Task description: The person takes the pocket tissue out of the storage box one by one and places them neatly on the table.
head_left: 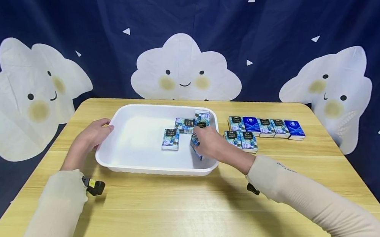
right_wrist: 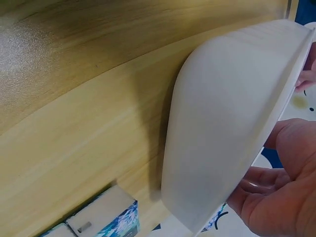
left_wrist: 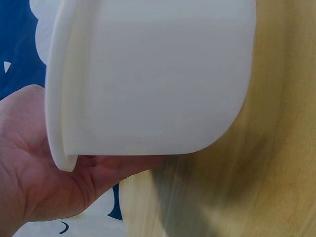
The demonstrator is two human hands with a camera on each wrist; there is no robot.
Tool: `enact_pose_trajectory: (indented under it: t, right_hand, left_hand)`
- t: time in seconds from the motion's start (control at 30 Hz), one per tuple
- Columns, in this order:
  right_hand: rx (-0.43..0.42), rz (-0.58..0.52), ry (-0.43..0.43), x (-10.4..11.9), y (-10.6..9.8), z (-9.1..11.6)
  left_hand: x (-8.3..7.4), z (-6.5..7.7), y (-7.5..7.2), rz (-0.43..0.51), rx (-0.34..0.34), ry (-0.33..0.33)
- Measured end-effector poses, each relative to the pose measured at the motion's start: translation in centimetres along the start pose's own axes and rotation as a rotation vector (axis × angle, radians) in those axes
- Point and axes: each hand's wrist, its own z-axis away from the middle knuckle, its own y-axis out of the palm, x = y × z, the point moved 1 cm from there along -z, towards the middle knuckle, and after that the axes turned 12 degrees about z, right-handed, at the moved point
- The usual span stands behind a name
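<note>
A white plastic tub (head_left: 134, 143) stands on the wooden table. My left hand (head_left: 97, 134) grips its left side by the rim; in the left wrist view the left hand (left_wrist: 54, 168) shows beside the tub wall (left_wrist: 163, 84). Over the tub's right end, my right hand (head_left: 210, 141) pinches a floral tissue pack (head_left: 195, 147), which stands tilted and is partly hidden by the fingers. Near it in the tub lie a floral pack (head_left: 170, 139), another turned sideways (head_left: 184, 124) and one by the far right wall (head_left: 202, 116). In the right wrist view the tub wall hides my right fingertips.
Right of the tub, several tissue packs form two rows on the table (head_left: 171, 208). The back row mixes floral packs (head_left: 265, 127) with plain blue ones (head_left: 294, 129); the front row has two floral packs (head_left: 248, 141). A dark blue cloud-print curtain (head_left: 253, 24) hangs behind.
</note>
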Motion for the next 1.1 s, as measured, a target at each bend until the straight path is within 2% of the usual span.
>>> enact_pose_trajectory:
  t: [0.3,0.53,0.7,0.83,1.1]
  right_hand:
    - [-0.009,-0.017,0.016,-0.2,0.1,-0.1]
    - [-0.052,-0.055,0.017,-0.7,-0.6,0.0]
    - [-0.040,-0.085,0.038,-1.0,-1.0,0.0]
    - [-0.031,-0.077,0.057,-1.3,-1.7,0.0]
    - [-0.097,-0.052,0.085,-2.4,-3.8,0.2]
  left_hand:
    - [0.1,0.0,0.0,-0.007,-0.005,-0.003]
    - [0.0,0.0,0.0,0.003,0.001,0.006]
    - [-0.1,0.1,0.0,0.002,0.000,0.010]
    - [-0.1,0.1,0.0,-0.012,0.000,0.010]
    - [0.0,0.0,0.1,-0.021,-0.010,-0.012]
